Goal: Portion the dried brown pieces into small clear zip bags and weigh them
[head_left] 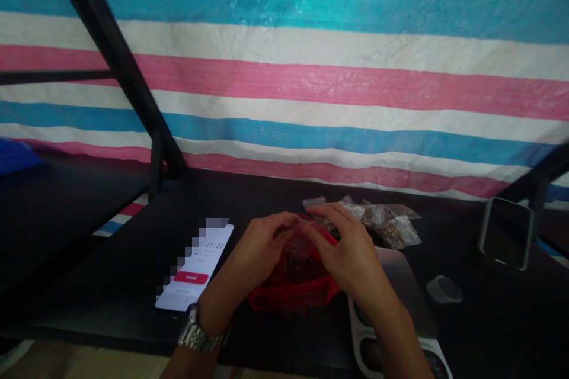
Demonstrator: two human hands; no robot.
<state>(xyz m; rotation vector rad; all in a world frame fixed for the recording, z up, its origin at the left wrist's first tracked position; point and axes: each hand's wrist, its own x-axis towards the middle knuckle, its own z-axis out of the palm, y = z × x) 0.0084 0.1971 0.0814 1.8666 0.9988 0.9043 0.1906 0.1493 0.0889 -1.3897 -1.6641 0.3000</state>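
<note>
clear plastic bag [297, 240]; crinkled; over red basket [288, 297]; dark bits [304, 267] below

The counter [484, 331] has a black top. A smartphone [195, 260] lies at the left, screen up and lit, partly pixelated, with digits above a red button [191, 278]. An upright rectangular frame [530, 237] with rounded corners stands near the right end. A striped plastic tarpaulin [311, 86] in blue, white and pink spans the rear. A black metal post [118, 65] slants at the left, joined to a horizontal bar [53, 76]. Far left: a blue object [18, 156], cut by the view edge.
</note>
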